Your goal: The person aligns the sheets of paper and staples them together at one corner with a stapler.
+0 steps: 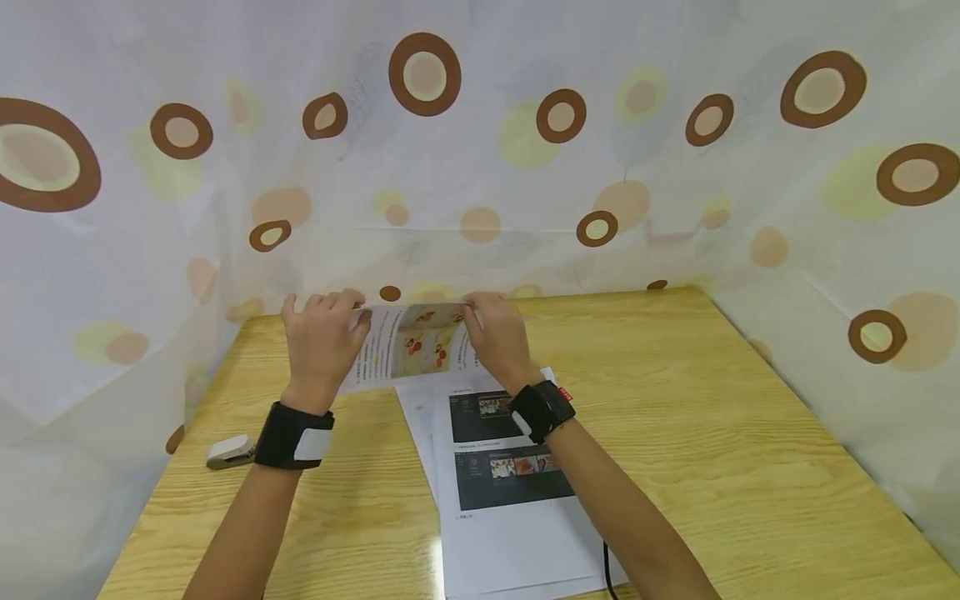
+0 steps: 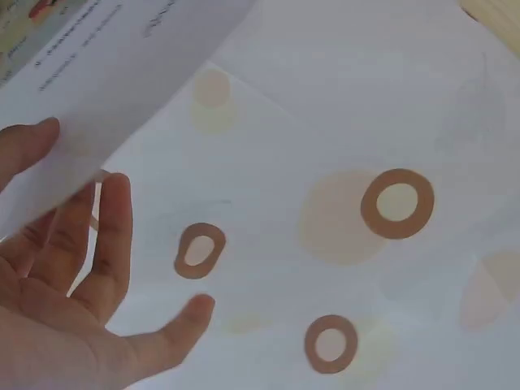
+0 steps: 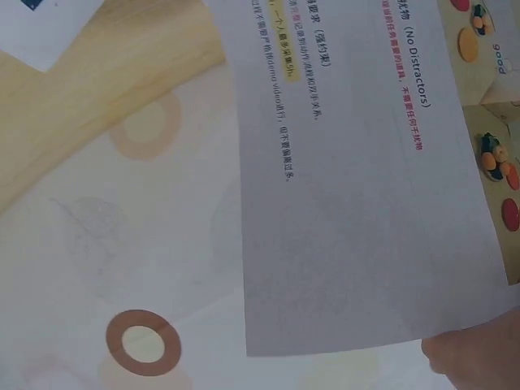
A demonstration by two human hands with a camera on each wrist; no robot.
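Note:
A printed sheet of paper with text and a food-like picture is held up, tilted, above the far half of the table. My left hand pinches its left side, thumb in front and some fingers behind, as the left wrist view shows. At the upper right, my right hand grips the same sheet between thumb and fingers. The right wrist view shows the printed face of the sheet and only a bit of the hand. Under it lies a stack of papers, the top page printed with dark screenshots.
A small white-and-grey stapler lies on the wooden table, left of my left wrist. A black cable hangs by my right forearm over the stack. A white sheet with brown rings walls in the table's back and sides.

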